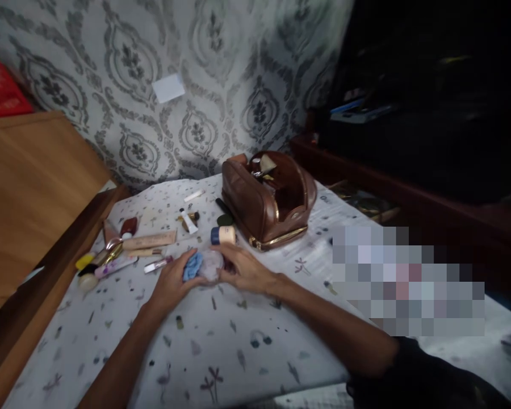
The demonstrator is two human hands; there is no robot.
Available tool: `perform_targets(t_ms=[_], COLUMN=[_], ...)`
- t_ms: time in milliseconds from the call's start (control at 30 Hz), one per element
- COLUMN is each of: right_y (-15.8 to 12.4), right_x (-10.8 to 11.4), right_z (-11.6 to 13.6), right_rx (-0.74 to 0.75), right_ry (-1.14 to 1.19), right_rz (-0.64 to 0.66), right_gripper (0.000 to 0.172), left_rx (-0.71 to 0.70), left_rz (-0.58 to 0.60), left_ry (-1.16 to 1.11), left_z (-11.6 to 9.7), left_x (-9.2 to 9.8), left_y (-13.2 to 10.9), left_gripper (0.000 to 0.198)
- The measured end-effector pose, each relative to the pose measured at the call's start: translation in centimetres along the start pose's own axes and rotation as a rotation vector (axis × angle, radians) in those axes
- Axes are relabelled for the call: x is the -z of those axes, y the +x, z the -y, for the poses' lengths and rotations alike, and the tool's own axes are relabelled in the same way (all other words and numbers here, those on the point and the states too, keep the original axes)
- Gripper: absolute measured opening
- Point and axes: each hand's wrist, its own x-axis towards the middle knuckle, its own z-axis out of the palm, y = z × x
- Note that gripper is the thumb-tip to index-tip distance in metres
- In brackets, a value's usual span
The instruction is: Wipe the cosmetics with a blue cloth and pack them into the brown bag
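Fingers [184, 261] around blue bundle [192, 266], well inside tablecloth edge [298, 388]

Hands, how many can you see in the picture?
2. The left hand holds a blue bunched thing; the right hand touches a pale one beside it, nearer the brown bag. Blurry squares cover a patch on the right, so more could be hidden there.

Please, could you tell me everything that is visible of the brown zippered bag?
The brown zippered bag looks like smooth leather or imitation. It stands upright on the printed tablecloth, its top gaping open. A gold-toned zipper edges the opening; another runs along the lower edge. A few small items show inside, too unclear to identify. The right hand, closest to it, appears not to touch it.
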Motion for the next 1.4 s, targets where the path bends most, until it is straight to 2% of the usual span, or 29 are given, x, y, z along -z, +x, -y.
perform_targets(t_ms=[67,267,333,433,500,633,800,933,1067,1133,1233,1400], right_y=[0.2,0.4,0.4,0.4,0.4,0.4,0.5,0.5,0.3,0.2,0.0,0.1], right_x=[0.3,0.7,0.6,0.3,0.2,0.1,0.3,0.4,0.4,0.5,0.7,0.9], right_z=[-0.2,-0.7,-0.9,-0.9,-0.9,-0.8,-0.9,-0.7,-0.4,-0.3,-0.2,-0.5], right_rx=[-0.016,-0.063,-0.055,-0.033,-0.036,-0.033,-0.008,0.009,-0.019,-0.033,-0.050,-0.047], right_ry=[-0.003,-0.088,-0.103,-0.091,-0.080,-0.083,-0.104,-0.133,-0.117,-0.130,-0.193,-0.133], right_rz=[-0.019,-0.062,-0.049,-0.011,0.008,0.008,-0.030,-0.086,-0.047,0.010,0.097,0.113], right_gripper=[0.054,0.043,0.038,0.034,0.034,0.034,0.040,0.043,0.039,0.050,0.076,0.081], left_rx=[0.003,-0.169,-0.171,-0.163,-0.144,-0.076,-0.057,-0.125,-0.193,-0.205,-0.218,-0.249], left_rz=[0.009,0.085,0.111,0.121,0.100,0.054,0.087,0.085,0.046,0.025,-0.010,-0.097], left_ry=[-0.014,0.031,0.063,0.103,0.125,0.194,0.261,0.270,0.246,0.237,0.199,0.037], left_z=[-0.2,-0.7,-1.2,-2.2,-2.9,-3.7,-3.2,-2.3,-1.5,-1.1,-0.9,-1.7], left_x=[0.2,0.1,-0.1,-0.5,-0.7,-0.9,-0.8,-0.9,-0.9,-0.7,-0.2,0.4], left_y=[0.0,-0.3,-0.3,-0.2,-0.2,-0.3,-0.4,-0.3,-0.3,-0.3,-0.2,-0.3], left_gripper=[0.057,0.058,0.067,0.093,0.100,0.085,0.064,0.058,0.055,0.053,0.048,0.042])
